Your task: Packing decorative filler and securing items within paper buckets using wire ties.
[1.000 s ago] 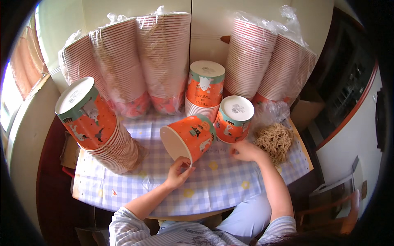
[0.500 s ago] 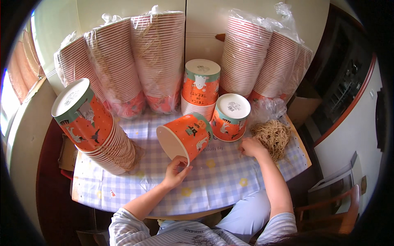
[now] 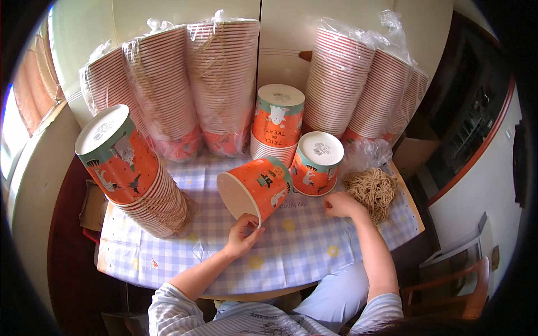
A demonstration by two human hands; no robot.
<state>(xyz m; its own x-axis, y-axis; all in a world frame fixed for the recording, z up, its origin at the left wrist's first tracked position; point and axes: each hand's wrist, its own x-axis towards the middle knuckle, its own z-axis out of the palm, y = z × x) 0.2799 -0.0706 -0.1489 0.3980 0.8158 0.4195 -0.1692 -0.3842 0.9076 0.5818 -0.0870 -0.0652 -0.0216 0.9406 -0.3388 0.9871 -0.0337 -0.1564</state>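
My left hand pinches the rim of an orange paper bucket with a green band. The bucket lies tilted on its side, its white open mouth toward the lower left. My right hand is closed, low over the table, between the tilted bucket and a heap of tan twine loops. Whatever its fingers hold, if anything, is hidden. Just beyond that hand, another orange bucket stands upside down.
A nested bucket stack with twine strands at its lower part leans at the left. Behind stands a shorter stack. Tall plastic-wrapped stacks line the back on both sides. A checked cloth covers the table; a wooden chair stands at right.
The view has shifted slightly. My right hand has drawn a little away from the upside-down bucket, with its fingers curled. My left hand still grips the tilted bucket's rim.
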